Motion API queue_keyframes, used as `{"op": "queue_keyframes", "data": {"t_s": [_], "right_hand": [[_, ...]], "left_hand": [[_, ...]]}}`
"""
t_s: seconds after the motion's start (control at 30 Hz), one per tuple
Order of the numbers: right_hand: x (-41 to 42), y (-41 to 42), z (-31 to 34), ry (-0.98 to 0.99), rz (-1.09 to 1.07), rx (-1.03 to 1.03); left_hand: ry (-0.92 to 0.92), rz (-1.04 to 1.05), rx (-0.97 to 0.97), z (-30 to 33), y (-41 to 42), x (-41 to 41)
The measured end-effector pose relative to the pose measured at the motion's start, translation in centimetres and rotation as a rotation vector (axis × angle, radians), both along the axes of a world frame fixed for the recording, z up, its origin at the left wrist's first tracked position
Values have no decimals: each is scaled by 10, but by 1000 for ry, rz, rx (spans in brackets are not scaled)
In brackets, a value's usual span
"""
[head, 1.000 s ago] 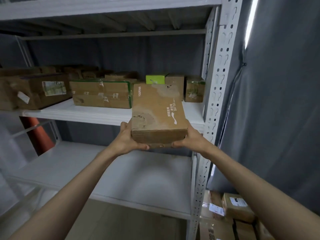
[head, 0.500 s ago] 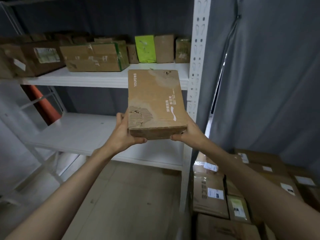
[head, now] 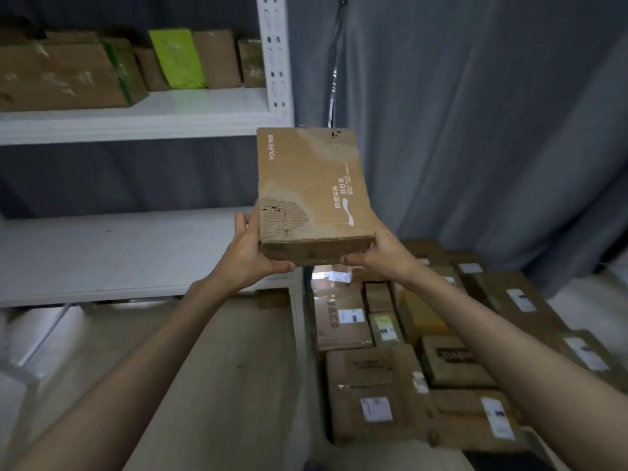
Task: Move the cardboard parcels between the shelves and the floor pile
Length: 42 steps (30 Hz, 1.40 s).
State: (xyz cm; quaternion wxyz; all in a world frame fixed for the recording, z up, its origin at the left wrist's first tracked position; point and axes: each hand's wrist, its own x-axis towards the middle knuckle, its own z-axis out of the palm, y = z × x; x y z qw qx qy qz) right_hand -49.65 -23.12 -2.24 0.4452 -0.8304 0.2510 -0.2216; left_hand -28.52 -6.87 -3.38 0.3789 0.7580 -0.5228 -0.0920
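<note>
a flat box held in two hands

the box is up in the air, in front of the shelf post, over the gap between the shelf and the floor pile. the left hand grips its near left corner, the right hand its near right corner, thumbs under the front edge. it looks light and stiff, since two hands carry it easily. the top skin is torn near the left corner, so that spot may be weak. holding the side edges seems safest.
</note>
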Motion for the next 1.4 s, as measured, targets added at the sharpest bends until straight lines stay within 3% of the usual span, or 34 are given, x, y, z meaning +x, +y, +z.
{"op": "queue_keyframes", "data": {"t_s": [0.47,0.77,0.93,1.13,1.4], "right_hand": [[-142,-58,-46,67,-245,130],[-192,-193,-94,-12,-161,153],[-234,-282,-125,-59,-156,151],[-286,-368,-192,114,-130,289],[-339,-401,-333,368,-179,483]], "left_hand": [[86,-187,74,-42,-98,-118],[118,-211,109,-96,-239,-162],[272,-246,216,-127,-341,-209],[426,-171,345,-198,-409,-271],[543,-86,664,-329,-437,-323]]}}
